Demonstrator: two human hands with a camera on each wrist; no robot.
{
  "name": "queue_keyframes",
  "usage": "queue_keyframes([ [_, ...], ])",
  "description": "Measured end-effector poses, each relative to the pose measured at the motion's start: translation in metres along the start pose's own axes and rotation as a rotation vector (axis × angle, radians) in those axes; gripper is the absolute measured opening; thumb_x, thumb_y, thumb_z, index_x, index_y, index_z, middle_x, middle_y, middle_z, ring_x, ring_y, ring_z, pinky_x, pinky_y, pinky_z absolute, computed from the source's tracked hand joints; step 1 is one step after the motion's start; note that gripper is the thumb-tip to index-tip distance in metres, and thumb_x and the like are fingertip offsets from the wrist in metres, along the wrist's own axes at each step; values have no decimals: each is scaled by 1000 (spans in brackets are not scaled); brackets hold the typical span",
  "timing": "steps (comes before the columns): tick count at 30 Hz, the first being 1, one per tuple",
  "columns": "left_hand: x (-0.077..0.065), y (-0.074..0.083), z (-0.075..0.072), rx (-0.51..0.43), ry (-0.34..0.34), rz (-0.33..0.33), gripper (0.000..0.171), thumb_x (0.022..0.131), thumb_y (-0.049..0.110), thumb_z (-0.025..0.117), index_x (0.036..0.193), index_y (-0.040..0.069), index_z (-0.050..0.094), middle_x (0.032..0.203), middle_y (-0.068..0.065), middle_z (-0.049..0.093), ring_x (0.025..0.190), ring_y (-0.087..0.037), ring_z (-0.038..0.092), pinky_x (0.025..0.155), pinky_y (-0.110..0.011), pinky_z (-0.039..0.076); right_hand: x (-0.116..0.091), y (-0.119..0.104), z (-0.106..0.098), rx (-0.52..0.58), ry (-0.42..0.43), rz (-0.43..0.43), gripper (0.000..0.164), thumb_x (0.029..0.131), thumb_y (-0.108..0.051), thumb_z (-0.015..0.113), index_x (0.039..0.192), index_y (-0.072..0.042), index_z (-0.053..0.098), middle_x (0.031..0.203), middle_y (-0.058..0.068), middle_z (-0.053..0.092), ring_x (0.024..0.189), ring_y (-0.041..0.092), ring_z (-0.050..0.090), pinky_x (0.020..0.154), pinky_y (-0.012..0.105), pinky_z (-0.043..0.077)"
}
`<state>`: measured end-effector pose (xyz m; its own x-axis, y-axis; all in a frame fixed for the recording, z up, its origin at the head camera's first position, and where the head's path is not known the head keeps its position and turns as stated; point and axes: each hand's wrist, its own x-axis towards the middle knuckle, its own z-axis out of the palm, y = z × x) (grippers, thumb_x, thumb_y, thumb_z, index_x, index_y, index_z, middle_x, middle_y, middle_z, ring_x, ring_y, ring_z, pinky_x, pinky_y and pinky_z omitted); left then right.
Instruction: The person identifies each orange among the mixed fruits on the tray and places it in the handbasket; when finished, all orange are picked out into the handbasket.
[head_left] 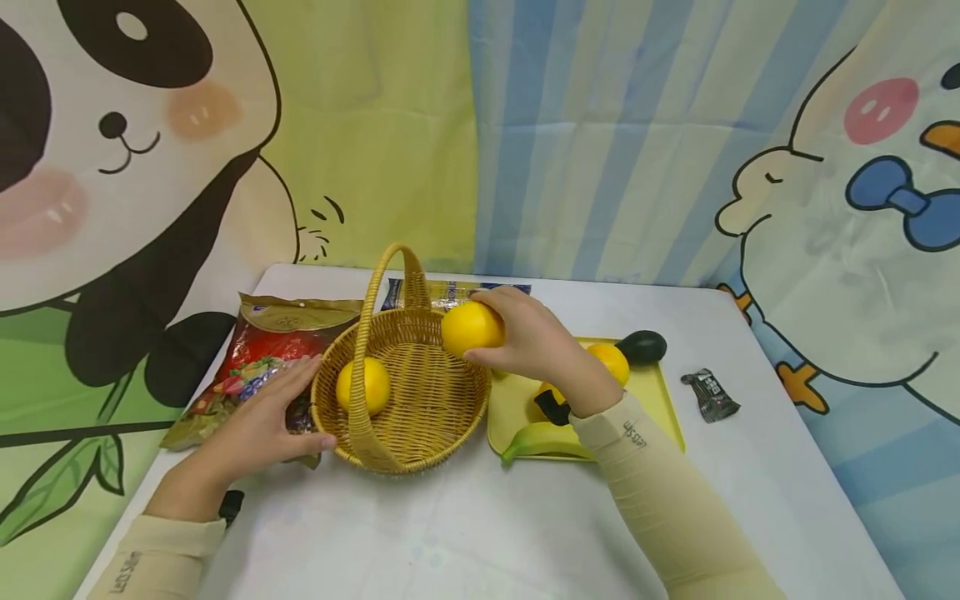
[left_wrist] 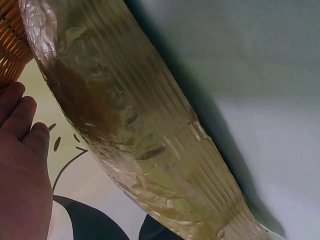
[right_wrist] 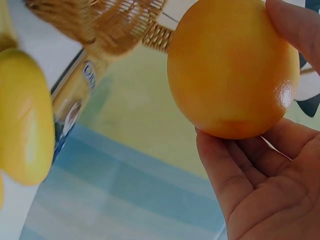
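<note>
My right hand (head_left: 528, 337) grips an orange (head_left: 471, 328) between thumb and fingers, over the right rim of a wicker basket (head_left: 420, 454). In the right wrist view the held orange (right_wrist: 232, 70) shows a glossy skin, fingertips on one side and thumb on the other. Another orange (head_left: 377, 387) lies inside the basket at its left, partly behind the arched handle (head_left: 362, 358). My left hand (head_left: 258, 421) is at the basket's left side, fingers extended and spread from the thumb, fingertips right at the rim. It overlaps a shiny snack bag (head_left: 270, 342) in the head view.
Right of the basket, a yellow tray (head_left: 660, 408) holds a green-tipped banana (head_left: 551, 440), a dark avocado-like fruit (head_left: 642, 347) and orange-yellow fruit (head_left: 609, 360), partly hidden by my right arm. A small black packet (head_left: 710, 395) lies farther right. A blue-and-gold package (head_left: 450, 293) lies behind the basket.
</note>
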<state>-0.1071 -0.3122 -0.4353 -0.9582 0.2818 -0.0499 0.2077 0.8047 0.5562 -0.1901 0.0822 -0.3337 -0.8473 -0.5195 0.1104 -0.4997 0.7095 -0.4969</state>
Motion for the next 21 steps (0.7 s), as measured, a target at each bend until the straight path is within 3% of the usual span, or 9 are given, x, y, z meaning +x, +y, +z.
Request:
queue_keyframes([
  [11, -1, 1, 1, -8, 9, 4, 122, 77, 62, 86, 169, 23, 18, 175, -14, 22, 158, -51, 21, 116, -83, 23, 35, -23, 15, -38, -10, -71, 78, 85, -43, 86, 151, -14, 55, 141, 5, 61, 116, 22, 61, 95, 42, 58],
  [21, -2, -1, 2, -14, 13, 0, 121, 77, 62, 86, 169, 23, 19, 175, -14, 22, 159, -50, 20, 117, -82, 23, 60, -34, 35, -32, -42, -66, 76, 85, -45, 86, 148, -14, 57, 142, 5, 62, 118, 21, 61, 97, 39, 57],
])
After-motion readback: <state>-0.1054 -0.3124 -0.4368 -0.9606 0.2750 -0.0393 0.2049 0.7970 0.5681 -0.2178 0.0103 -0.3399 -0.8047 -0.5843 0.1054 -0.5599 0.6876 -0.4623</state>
